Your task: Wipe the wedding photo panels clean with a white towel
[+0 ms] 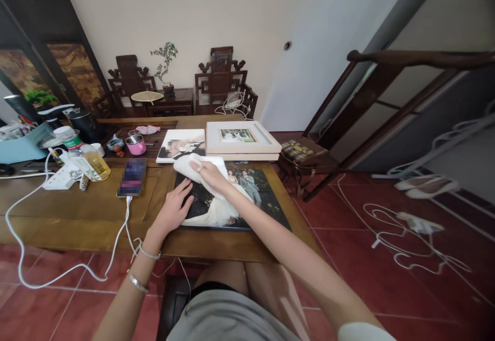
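A large wedding photo panel (266,197) lies flat near the table's front edge. Resting on its upper left part is a white cloth (187,168), pressed down by my right hand (209,173), whose fingers are closed on it. My left hand (176,204) lies at the panel's left edge, fingers spread, holding nothing and steadying against the photo. Behind the panel stand a white-framed photo (243,149) on top of another frame and, to its left, a smaller photo panel (170,145). The cloth and my right forearm hide part of the large picture.
On the wooden table (88,227) to the left are a phone (132,177) on a charging cable, a bottle of yellow liquid (93,165), a power strip (60,176) and a pink cup (136,144). A wooden chair (371,88) stands right; cables (402,233) lie on the red floor.
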`<state>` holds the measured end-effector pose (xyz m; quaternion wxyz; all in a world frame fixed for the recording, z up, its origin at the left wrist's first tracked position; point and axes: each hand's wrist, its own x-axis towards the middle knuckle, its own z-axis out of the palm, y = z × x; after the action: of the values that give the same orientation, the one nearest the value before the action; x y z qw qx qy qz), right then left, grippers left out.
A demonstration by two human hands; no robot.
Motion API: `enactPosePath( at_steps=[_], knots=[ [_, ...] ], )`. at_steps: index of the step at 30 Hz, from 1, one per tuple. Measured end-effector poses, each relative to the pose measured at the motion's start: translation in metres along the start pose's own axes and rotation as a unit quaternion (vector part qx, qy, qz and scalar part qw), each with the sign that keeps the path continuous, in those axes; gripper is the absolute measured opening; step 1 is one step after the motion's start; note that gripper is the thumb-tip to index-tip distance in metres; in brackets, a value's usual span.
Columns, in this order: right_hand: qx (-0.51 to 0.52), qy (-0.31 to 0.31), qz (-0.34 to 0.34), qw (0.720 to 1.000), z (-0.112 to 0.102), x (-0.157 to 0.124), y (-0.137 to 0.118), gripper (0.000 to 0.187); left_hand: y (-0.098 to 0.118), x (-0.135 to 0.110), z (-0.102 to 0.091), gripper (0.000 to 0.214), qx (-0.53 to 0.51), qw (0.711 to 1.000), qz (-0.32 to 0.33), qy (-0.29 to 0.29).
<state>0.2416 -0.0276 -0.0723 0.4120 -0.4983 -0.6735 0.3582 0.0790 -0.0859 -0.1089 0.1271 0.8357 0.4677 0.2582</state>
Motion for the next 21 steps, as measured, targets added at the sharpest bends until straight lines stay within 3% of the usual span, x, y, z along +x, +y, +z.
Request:
enactPosePath(
  at_steps=[3, 5, 9, 15, 18, 21],
  knots=[
    [0.007, -0.026, -0.023, 0.999, 0.008, 0.007, -0.003, 0.041, -0.001, -0.001, 0.0, 0.042, 0.002, 1.0, -0.004, 0.001],
    [0.002, -0.041, -0.034, 0.999, 0.0, 0.001, -0.001, 0.04, 0.0, -0.001, 0.0, 0.042, 0.002, 1.0, -0.001, -0.002],
    [-0.026, -0.047, -0.024, 0.998, -0.046, -0.025, 0.014, 0.044, 0.001, -0.001, -0.001, 0.042, 0.0, 1.0, 0.005, -0.012],
    [-0.079, 0.008, 0.021, 0.997, -0.121, -0.056, 0.048, 0.056, 0.004, -0.002, -0.001, 0.042, 0.0, 1.0, 0.002, -0.015],
    [-0.105, 0.016, 0.03, 0.994, -0.131, -0.072, 0.051, 0.054, 0.003, -0.002, -0.001, 0.041, -0.001, 1.0, 0.006, -0.009],
    [-0.136, 0.007, 0.028, 0.99, -0.125, -0.099, 0.041, 0.048, 0.004, -0.002, 0.0, 0.041, -0.002, 1.0, 0.008, -0.006]
  ],
)
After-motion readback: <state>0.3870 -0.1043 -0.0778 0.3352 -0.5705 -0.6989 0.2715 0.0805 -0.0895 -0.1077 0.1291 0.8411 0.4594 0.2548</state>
